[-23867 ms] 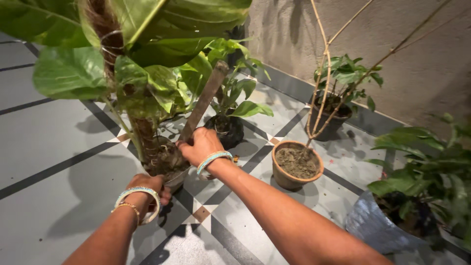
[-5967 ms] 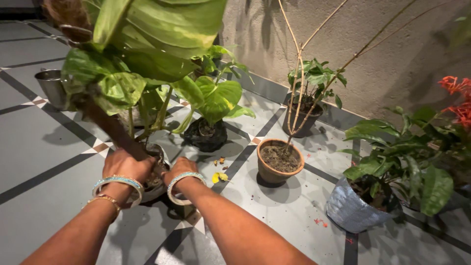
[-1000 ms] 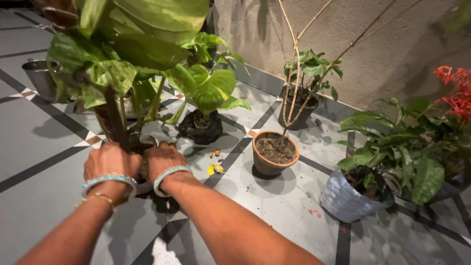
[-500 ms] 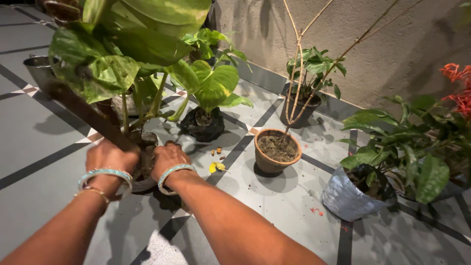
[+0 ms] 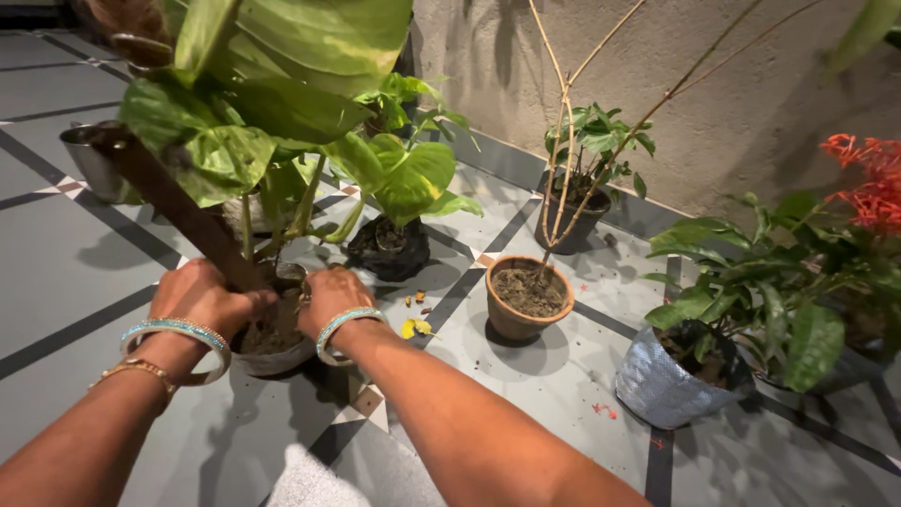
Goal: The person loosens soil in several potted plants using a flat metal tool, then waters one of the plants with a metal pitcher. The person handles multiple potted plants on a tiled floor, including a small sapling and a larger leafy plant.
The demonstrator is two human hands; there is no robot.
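The pot (image 5: 272,333) stands on the floor (image 5: 84,282), its soil packed around a leaning stake (image 5: 178,211) and big leaves (image 5: 282,103). My left hand (image 5: 202,296) and right hand (image 5: 330,299) cup its rim, fingers (image 5: 246,302) curled closed against soil and rim. It looks top-heavy and heavy; grip low on the rim, not the soft stems. A clay pot (image 5: 528,299) stands nearby.

Two hands (image 5: 202,296) (image 5: 330,299), five potted plants (image 5: 272,338) (image 5: 387,252) (image 5: 527,302) (image 5: 569,223) (image 5: 664,387), one metal cup (image 5: 92,167)
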